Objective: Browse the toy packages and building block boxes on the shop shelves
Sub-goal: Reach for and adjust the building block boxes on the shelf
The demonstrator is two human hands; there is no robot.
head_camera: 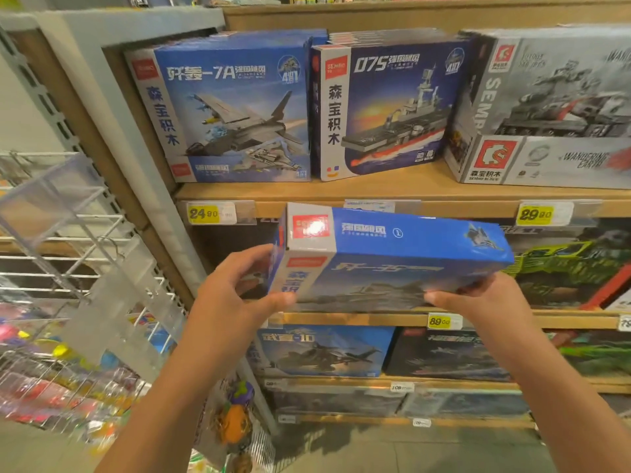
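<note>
The left hand's fingers [252, 257] curl round the near-left corner of a blue jet box [392, 257], thumb pressed on its front face; the right hand [485, 298] pinches the lower right edge, thumb on the front. The box is held tilted, top panel up, in front of the middle shelf [375, 319], clear of the shelves. To read the front well, I would tip the top edge away, keeping both grips at opposite ends so the glossy wrap does not slip. Above, the matching jet box [235, 107] and the ship box [386, 107] stand upright, side by side.
</note>
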